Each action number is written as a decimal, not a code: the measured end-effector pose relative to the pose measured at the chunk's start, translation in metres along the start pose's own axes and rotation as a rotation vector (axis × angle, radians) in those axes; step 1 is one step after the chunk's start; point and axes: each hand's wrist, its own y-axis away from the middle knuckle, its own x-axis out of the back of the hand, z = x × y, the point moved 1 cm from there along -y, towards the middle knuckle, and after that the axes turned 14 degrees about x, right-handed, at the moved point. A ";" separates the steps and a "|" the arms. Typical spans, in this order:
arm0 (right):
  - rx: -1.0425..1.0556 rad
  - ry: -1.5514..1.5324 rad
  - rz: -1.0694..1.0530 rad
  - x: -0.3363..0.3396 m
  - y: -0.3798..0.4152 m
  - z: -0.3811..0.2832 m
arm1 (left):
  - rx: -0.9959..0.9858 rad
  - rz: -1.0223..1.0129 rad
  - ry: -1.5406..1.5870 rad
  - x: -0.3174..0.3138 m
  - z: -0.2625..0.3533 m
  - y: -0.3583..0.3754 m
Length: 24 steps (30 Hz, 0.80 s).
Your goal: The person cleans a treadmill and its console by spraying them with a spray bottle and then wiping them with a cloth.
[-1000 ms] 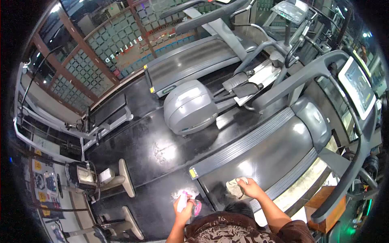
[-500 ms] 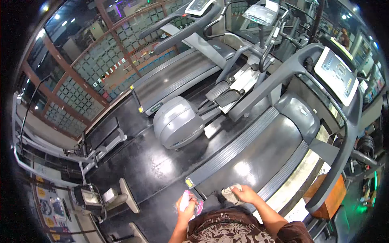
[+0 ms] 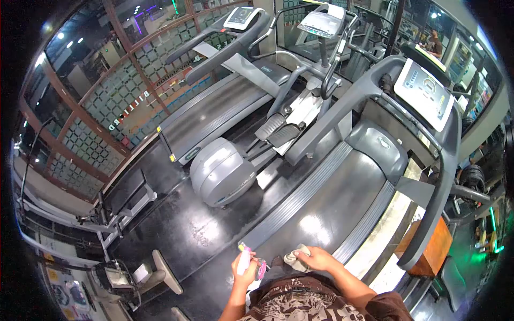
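Observation:
My left hand (image 3: 244,271) is closed round a white and pink spray bottle (image 3: 261,269), low in the view and left of my body. To its right, my right hand (image 3: 319,260) grips a light beige cloth (image 3: 296,258). Both hands are in front of my dark printed shirt. Beyond them lies the near end of a treadmill's dark belt (image 3: 332,198), with ridged side rails. Its console (image 3: 425,93) is at the upper right. Neither hand is seen touching the treadmill.
A grey elliptical machine (image 3: 222,172) stands ahead, with a second treadmill (image 3: 219,115) behind it. An orange-brown box (image 3: 430,247) is at the right beside the treadmill's handrail. A bench (image 3: 167,272) and gym frame stand at the left.
The machines have shifted left in the view as the camera turned. Both hands sit slightly further left in the view, still holding the bottle and the cloth.

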 end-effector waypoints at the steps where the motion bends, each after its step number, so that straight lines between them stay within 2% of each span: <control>1: 0.005 0.006 -0.011 0.004 0.002 0.000 | -0.014 0.000 -0.006 -0.002 -0.001 0.003; 8: 0.047 0.070 -0.088 0.053 0.036 0.041 | -0.071 0.062 0.069 -0.050 -0.021 0.012; 12: 0.059 0.057 -0.066 0.101 0.069 0.075 | -0.084 0.060 0.083 -0.106 -0.021 0.017; 19: 0.055 0.081 0.095 0.192 0.139 0.141 | -0.028 -0.018 0.049 -0.222 -0.022 0.050; 20: 0.001 0.055 0.075 0.206 0.148 0.136 | -0.019 -0.017 0.057 -0.236 -0.023 0.059; 24: 0.030 0.101 0.016 0.232 0.169 0.152 | 0.001 0.003 0.075 -0.278 -0.037 0.094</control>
